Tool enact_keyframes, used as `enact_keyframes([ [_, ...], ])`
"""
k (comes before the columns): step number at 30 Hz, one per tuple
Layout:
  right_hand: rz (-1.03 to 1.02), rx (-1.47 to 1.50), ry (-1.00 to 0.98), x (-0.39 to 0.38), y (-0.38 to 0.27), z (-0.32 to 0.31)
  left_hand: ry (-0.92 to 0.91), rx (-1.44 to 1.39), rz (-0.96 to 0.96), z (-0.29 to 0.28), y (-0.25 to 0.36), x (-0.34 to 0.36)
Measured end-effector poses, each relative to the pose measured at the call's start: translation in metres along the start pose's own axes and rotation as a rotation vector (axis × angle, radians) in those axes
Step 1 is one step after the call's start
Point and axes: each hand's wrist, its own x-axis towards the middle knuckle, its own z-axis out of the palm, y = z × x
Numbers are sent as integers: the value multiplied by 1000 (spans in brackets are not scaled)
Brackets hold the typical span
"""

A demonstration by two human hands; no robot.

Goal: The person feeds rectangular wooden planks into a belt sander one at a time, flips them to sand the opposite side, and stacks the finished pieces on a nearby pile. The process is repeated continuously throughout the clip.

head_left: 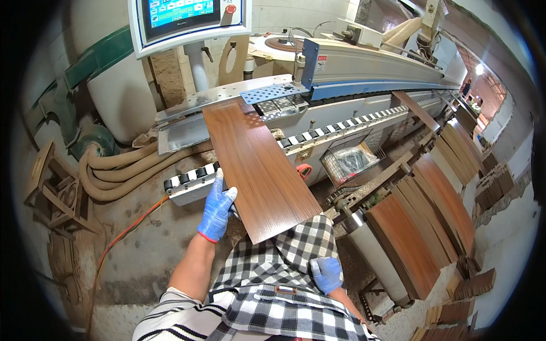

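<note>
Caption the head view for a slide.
A blue-gloved left hand holds a wood-grain panel over a roller rail, the right hand by a checkered apron.

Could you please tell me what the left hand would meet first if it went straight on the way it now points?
Probably the roller rail passing under the brown board, ahead of the left hand, though depth is unclear.

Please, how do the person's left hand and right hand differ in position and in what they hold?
The left hand holds the brown board by its edge; the right hand holds nothing visible. The left hand is farther forward, while the right hand is close to the body, by the checked apron. Both wear blue gloves.
</note>
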Motion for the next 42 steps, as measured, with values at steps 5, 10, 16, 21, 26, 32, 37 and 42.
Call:
enact_keyframes([
  [5,45,115,65,-1,6,4,-18,9,-40,20,1,5],
  [10,55,116,20,-5,14,8,-56,-27,-60,46,-11,21],
  [16,84,177,65,-4,12,5,-104,-100,-56,78,-37,50],
  [21,216,343,128,-6,9,-2,-85,-76,-90,116,-48,68],
  [26,576,755,213,-21,15,-27,-76,-62,-109,158,-55,85],
  [32,678,643,678,-69,69,-86,-101,-11,-110,201,-80,116],
  [37,832,220,989,-153,133,-143,-120,-144,-17,235,-124,146],
  [42,1108,-349,1054,-220,187,-176,-446,11,-319,274,-207,94],
])
